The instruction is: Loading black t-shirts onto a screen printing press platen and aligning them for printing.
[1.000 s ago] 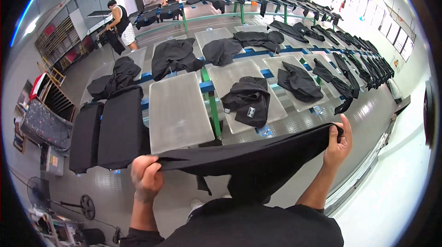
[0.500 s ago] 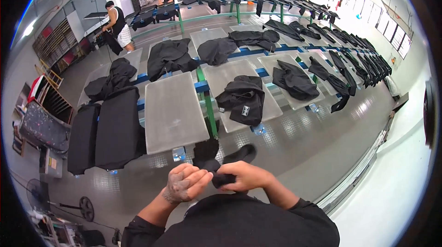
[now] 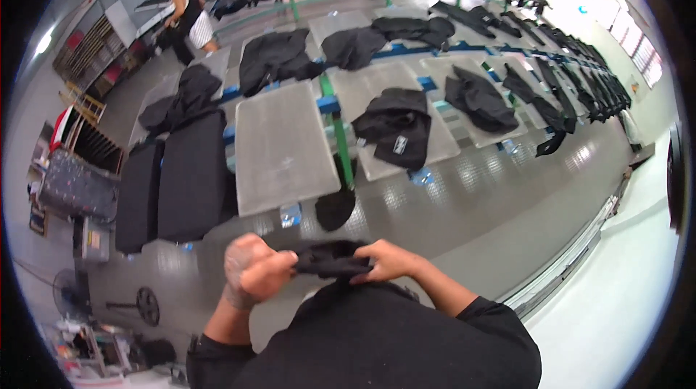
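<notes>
A black garment (image 3: 330,260) is stretched between my two hands, close in front of my chest. My left hand (image 3: 254,269) grips one side of its bunched edge in a fist. On the other side, my right hand (image 3: 388,262) pinches the cloth between thumb and fingers. Between them the fabric forms a loose band, perhaps an opening; its exact kind does not show. Beyond the hands, a dark piece of cloth (image 3: 335,209) hangs by the table's edge; I cannot tell whether it belongs to the same garment. Nearest ahead is a bare grey board (image 3: 284,150).
Black-covered boards (image 3: 192,175) stand left of the bare one. A crumpled black garment (image 3: 395,128) lies on the board to the right, with several more along the rows. A person (image 3: 190,19) stands at the far left. A fan (image 3: 69,291) is at lower left.
My hands have drawn apart, the left one moving left, and the garment is now spread between them. The view has tilted down, so the tables sit higher in the picture.
</notes>
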Available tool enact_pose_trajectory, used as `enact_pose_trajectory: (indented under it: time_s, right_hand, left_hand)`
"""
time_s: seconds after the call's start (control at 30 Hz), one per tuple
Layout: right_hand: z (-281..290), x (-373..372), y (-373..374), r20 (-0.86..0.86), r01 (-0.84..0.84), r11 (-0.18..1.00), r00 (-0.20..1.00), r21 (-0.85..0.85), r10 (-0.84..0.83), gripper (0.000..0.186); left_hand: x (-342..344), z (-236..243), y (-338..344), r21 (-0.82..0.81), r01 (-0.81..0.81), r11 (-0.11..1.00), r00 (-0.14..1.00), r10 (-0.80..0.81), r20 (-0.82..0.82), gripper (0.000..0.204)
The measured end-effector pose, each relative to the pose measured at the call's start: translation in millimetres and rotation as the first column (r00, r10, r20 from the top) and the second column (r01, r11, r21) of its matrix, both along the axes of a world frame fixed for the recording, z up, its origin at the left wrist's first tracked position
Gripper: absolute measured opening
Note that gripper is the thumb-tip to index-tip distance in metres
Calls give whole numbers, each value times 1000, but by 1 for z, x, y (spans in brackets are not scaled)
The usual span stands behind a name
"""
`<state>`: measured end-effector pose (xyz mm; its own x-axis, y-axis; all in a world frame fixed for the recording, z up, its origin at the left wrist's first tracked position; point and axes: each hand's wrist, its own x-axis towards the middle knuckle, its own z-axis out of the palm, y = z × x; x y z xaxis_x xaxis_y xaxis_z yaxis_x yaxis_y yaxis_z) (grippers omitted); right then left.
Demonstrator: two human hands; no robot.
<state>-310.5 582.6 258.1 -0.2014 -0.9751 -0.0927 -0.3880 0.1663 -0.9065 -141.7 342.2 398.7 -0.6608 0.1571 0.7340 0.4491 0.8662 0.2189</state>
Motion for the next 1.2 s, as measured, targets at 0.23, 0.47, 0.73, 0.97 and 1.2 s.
enact_pose_trajectory:
  time_s: [0.23,0.47,0.73,0.97,1.2]
  right_hand:
    - [-70,-14,-7,89,-63,997,994,35,60,55]
    - [-4,12,-68,189,-230,950,944,-210,270,60]
    - [45,56,-168,57,-230,927,965,-296,257,30]
    - [-24,46,-204,36,-231,966,971,-114,236,38]
    - [-69,22,-234,-129,-90,996,988,-22,87,41]
  left_hand:
    - [39,25,-36,-91,-250,964,968,252,9,34]
    - [68,47,-55,-317,-348,883,870,429,241,42]
    - [63,7,-89,-400,-34,916,960,141,241,28]
    - [93,41,-177,-20,-398,917,838,355,-414,53]
    - [106,36,-243,70,-229,971,952,238,-191,55]
